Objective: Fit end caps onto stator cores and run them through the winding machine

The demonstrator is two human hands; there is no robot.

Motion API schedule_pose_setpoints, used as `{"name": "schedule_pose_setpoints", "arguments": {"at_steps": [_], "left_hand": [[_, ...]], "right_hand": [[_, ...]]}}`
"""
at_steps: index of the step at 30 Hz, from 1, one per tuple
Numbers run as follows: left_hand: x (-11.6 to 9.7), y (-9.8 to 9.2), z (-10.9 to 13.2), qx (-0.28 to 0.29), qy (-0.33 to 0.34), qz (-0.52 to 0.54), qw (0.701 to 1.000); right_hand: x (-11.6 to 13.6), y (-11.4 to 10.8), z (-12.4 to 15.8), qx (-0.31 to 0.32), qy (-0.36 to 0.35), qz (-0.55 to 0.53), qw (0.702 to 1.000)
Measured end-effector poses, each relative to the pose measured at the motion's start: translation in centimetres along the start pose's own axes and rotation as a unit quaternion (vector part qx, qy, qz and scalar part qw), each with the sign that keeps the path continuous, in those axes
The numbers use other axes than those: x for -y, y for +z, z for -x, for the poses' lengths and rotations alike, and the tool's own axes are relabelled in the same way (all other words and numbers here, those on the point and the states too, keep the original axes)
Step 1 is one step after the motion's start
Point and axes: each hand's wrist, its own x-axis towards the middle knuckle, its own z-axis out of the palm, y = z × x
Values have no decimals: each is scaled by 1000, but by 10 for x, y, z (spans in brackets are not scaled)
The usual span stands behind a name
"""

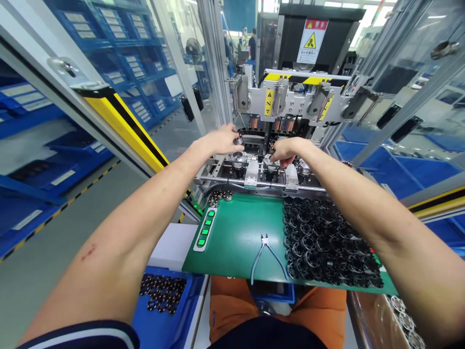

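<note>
My left hand (222,139) is closed by its fingertips around a small motor stator (238,140), a ring with dark and coppery parts. It is just above the left round metal fixture (238,156) of the winding machine. My right hand (288,150) has its fingers curled down at the middle fixture (269,161). A dark, coppery edge shows beside those fingertips, but the hand hides most of it. Further right, a third fixture (304,167) sits partly behind my right forearm.
On the green work surface (250,218) lie cutting pliers (267,247), many black ring parts (316,242) and several copper-wound stators (219,196). A strip of green-lit buttons (205,230) is at its left. A blue bin (181,329) below holds more stators. Yellow-black guards (127,128) flank the machine.
</note>
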Motion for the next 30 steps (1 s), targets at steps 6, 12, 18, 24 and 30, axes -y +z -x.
{"name": "schedule_pose_setpoints", "arguments": {"at_steps": [6, 12, 18, 24, 30], "left_hand": [[-37, 25, 120, 33, 88, 59, 994], [-87, 133, 212, 124, 19, 66, 990], [-91, 111, 243, 59, -32, 76, 995], [-113, 5, 153, -65, 34, 96, 993], [-222, -13, -22, -108, 78, 69, 989]], "right_hand": [[33, 49, 70, 62, -134, 24, 989], [89, 167, 107, 107, -203, 73, 971], [59, 141, 124, 37, -198, 85, 976], [-85, 20, 125, -110, -37, 106, 988], [-214, 11, 107, -100, 132, 84, 983]]}}
